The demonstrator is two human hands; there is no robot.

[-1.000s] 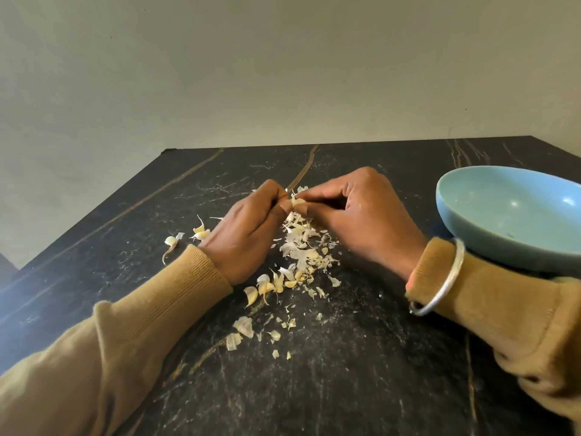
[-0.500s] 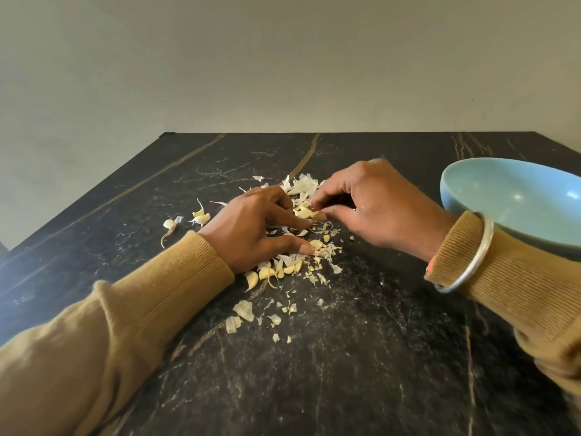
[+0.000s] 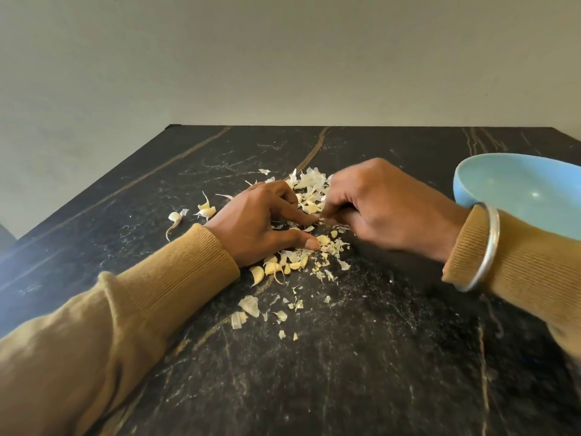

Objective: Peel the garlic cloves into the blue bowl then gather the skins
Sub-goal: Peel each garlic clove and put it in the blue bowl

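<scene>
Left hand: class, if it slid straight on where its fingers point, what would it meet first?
The left hand points rightward; it would probably first meet the garlic pieces at its fingertips, then the right hand just beyond, though the gap is hard to judge.

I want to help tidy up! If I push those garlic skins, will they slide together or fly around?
The garlic skins look thin and curled, so probably very light and floppy; a quick push may scatter them. Small flakes lie spread over the table, so they likely drift easily.
</scene>
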